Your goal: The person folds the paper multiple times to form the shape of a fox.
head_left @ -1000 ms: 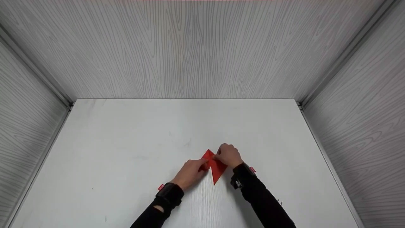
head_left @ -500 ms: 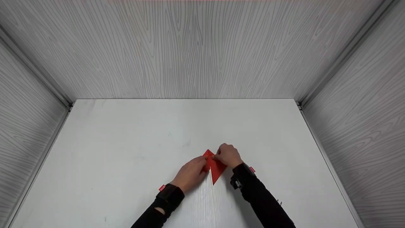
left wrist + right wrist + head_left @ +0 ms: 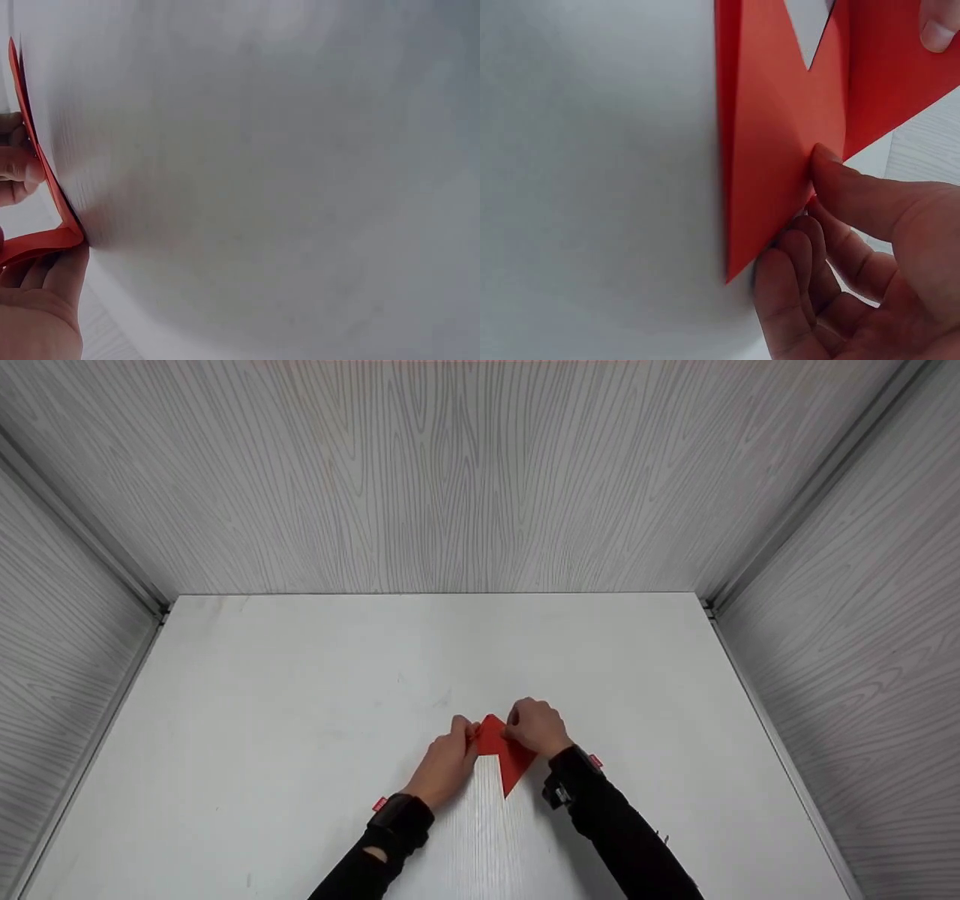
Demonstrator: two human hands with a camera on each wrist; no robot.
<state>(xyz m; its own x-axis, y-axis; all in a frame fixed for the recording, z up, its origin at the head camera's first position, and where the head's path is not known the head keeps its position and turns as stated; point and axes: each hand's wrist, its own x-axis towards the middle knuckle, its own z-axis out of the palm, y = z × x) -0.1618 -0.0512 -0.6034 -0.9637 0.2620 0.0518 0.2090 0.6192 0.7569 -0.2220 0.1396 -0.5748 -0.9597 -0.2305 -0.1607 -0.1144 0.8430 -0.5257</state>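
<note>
A folded piece of red paper (image 3: 514, 769) with pointed ends lies near the middle of the table. My left hand (image 3: 445, 765) grips its left part, which stands raised from the table as a flap (image 3: 41, 241) in the left wrist view. On the other side, my right hand (image 3: 538, 729) pinches the paper between thumb and fingers near its upper right edge. The right wrist view shows that thumb (image 3: 840, 176) on top of the paper, with the fingers curled at its edge. A left thumb tip (image 3: 936, 34) presses the raised part there.
The white table (image 3: 300, 675) spreads around both hands. A pale wood-grain panel (image 3: 435, 480) rises behind it, with side panels (image 3: 847, 607) at left and right. Black wrist straps (image 3: 401, 821) sit on both wrists.
The left hand has shifted its grip upward and left along the paper, and the left part now stands lifted as a flap. The right hand has stayed almost in place.
</note>
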